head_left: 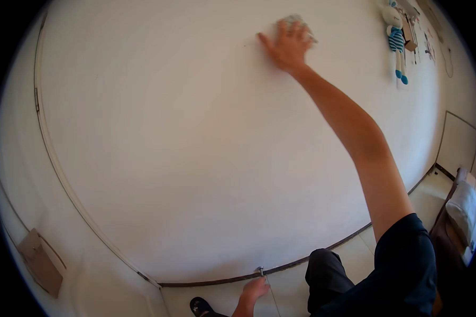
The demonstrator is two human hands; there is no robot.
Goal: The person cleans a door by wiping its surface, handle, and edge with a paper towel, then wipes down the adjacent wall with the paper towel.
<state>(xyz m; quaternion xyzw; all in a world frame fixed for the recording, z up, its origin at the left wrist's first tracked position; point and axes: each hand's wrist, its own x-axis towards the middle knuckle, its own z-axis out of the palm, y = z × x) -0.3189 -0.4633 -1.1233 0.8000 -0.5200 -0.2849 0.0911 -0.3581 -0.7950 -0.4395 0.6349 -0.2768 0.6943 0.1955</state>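
Note:
High on the white wall (195,137), my right hand (290,50) presses a pale, crumpled cloth (295,20) flat against the surface. The fingers lie over the cloth, and the thumb sticks out to the left on the bare wall. My right arm is stretched far up. Low in the view, my left hand (255,288) hangs near the foot of the wall, looking small and compact. Its fingers are mostly hidden, and nothing shows in it. Just beyond it in the view is a small metal peg (261,270) by the dark skirting edge.
A knitted toy (396,39) in blue stripes hangs at the upper right among small hanging items. A brown paper bag (39,262) is at the lower left. Pale cushions (463,211) rest on dark furniture at the right. A dark slipper (200,305) is on the tiled floor.

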